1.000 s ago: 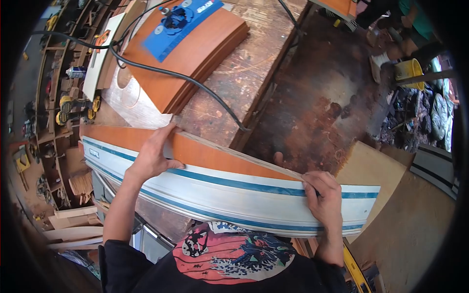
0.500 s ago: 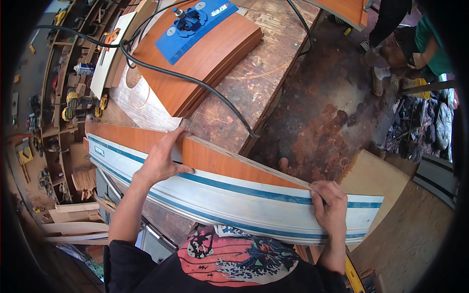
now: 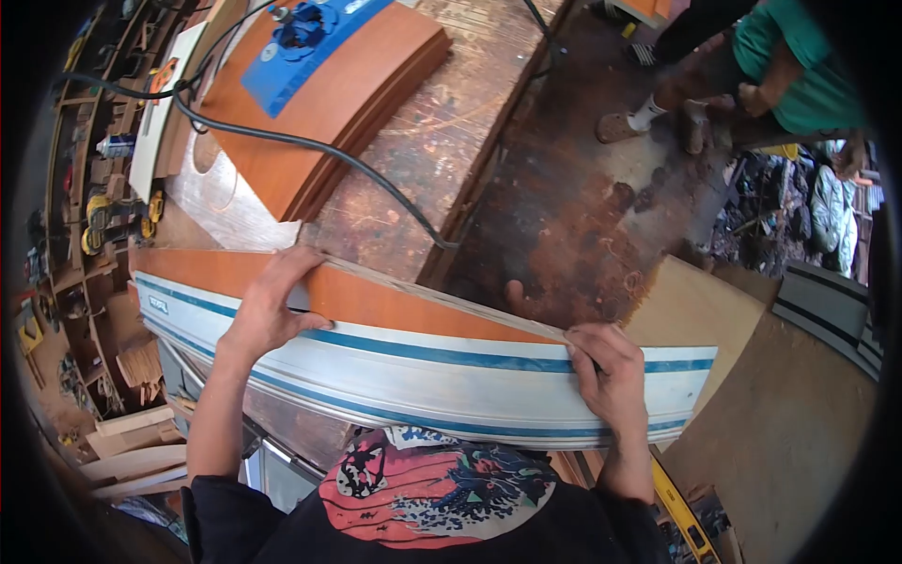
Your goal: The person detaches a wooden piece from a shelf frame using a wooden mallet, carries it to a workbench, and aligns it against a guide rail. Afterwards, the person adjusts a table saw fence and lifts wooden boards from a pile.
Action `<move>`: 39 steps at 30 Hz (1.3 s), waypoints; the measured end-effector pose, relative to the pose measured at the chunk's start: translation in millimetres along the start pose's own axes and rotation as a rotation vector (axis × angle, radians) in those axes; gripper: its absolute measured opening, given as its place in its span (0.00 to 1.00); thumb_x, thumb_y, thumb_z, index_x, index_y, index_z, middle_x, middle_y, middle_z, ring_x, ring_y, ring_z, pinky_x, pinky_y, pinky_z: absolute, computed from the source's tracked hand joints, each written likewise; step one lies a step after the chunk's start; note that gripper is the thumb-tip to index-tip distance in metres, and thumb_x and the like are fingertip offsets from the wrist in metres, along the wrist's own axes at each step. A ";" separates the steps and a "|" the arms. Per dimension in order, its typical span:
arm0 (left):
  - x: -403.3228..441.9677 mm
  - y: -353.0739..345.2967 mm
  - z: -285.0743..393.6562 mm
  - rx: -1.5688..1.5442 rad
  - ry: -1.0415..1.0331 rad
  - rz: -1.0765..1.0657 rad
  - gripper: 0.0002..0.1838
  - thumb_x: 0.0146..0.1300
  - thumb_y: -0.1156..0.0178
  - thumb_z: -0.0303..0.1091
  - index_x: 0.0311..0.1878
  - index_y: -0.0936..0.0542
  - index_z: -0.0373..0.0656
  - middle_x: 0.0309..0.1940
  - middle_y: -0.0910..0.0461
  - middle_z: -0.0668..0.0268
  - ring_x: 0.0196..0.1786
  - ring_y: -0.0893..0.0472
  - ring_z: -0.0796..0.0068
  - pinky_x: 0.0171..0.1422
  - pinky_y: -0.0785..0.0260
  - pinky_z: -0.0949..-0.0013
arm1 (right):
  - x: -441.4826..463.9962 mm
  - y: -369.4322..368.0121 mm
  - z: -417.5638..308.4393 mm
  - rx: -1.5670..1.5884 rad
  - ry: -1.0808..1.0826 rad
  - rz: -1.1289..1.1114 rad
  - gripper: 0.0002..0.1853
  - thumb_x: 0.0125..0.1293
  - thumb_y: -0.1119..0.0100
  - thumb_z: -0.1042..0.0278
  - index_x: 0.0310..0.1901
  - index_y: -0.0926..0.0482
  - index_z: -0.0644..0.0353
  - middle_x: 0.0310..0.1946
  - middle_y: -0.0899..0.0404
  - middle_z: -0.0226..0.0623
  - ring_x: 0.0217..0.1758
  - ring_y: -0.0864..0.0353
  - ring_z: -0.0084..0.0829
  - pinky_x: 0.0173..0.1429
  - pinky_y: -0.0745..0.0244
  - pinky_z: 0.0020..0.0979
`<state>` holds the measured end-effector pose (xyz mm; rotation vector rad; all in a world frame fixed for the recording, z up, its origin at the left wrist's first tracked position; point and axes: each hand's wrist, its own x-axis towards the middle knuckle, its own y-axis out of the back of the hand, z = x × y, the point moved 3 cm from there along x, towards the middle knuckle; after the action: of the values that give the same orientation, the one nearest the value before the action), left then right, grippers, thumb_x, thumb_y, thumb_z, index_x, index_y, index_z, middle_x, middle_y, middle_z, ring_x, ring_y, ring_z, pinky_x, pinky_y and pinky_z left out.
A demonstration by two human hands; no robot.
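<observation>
A long silver guide rail (image 3: 442,381) with blue stripes lies across in front of me, over an orange-brown wood-faced board (image 3: 395,305). My left hand (image 3: 272,305) clasps the board, its fingers over the far edge and its thumb near the rail's upper blue stripe. A dark gap shows in the board beside that thumb. Toward the right end, my right hand (image 3: 611,371) is closed around the board's tapering edge and the rail, fingers curled and thumb on the rail's face. The board's underside is hidden.
Stacked brown boards (image 3: 376,113) with a blue jig (image 3: 301,47) sit on the worn workbench (image 3: 413,179). A black cable (image 3: 329,150) crosses them. Tools fill shelves at left. A person in a green shirt (image 3: 789,56) is at upper right. A yellow level (image 3: 681,508) lies lower right.
The whole scene has shifted left and slightly up in view as my head turned. Both hands keep the same hold on the board and rail. The person in green has shifted posture.
</observation>
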<state>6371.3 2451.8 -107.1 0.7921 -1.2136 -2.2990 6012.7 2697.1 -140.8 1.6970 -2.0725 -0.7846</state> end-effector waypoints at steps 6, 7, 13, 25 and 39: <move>1.4 -3.4 0.8 -0.040 0.026 0.003 0.48 0.34 0.15 0.38 0.64 0.23 0.40 0.64 0.20 0.54 0.68 0.24 0.45 0.77 0.33 0.48 | -3.0 3.0 2.8 -0.013 -0.007 -0.040 0.09 0.61 0.34 0.83 0.44 0.13 0.66 0.44 0.13 0.42 0.45 0.14 0.43 0.51 0.20 0.36; 3.0 -2.9 2.7 -0.044 0.023 0.006 0.48 0.34 0.15 0.38 0.64 0.23 0.40 0.63 0.20 0.54 0.68 0.23 0.45 0.76 0.32 0.49 | -3.5 2.9 3.4 -0.017 0.002 -0.035 0.09 0.62 0.34 0.82 0.44 0.14 0.66 0.44 0.14 0.42 0.45 0.14 0.43 0.50 0.20 0.36; 3.1 -3.7 1.5 -0.019 0.075 -0.015 0.52 0.31 0.14 0.40 0.66 0.24 0.40 0.65 0.20 0.53 0.70 0.24 0.47 0.75 0.31 0.52 | -4.8 1.9 6.1 -0.013 -0.017 -0.042 0.08 0.63 0.32 0.80 0.44 0.14 0.66 0.44 0.14 0.41 0.45 0.15 0.43 0.51 0.20 0.37; 1.4 -7.8 1.3 -0.061 0.061 0.001 0.54 0.30 0.15 0.37 0.68 0.26 0.38 0.66 0.21 0.53 0.71 0.24 0.47 0.77 0.33 0.52 | -8.3 1.4 10.1 -0.011 -0.037 0.007 0.10 0.63 0.29 0.74 0.46 0.14 0.65 0.44 0.14 0.43 0.45 0.15 0.44 0.51 0.22 0.39; -1.7 -11.4 -0.2 0.023 0.034 0.007 0.56 0.34 0.17 0.49 0.71 0.27 0.39 0.66 0.20 0.53 0.71 0.24 0.45 0.78 0.35 0.49 | -9.9 -0.7 14.7 -0.040 0.009 -0.010 0.11 0.63 0.30 0.72 0.47 0.14 0.65 0.43 0.15 0.41 0.46 0.15 0.42 0.52 0.21 0.40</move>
<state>6371.6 2458.8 -116.3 0.8305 -1.2283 -2.2599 6006.8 2709.5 -152.0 1.6884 -2.0296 -0.8143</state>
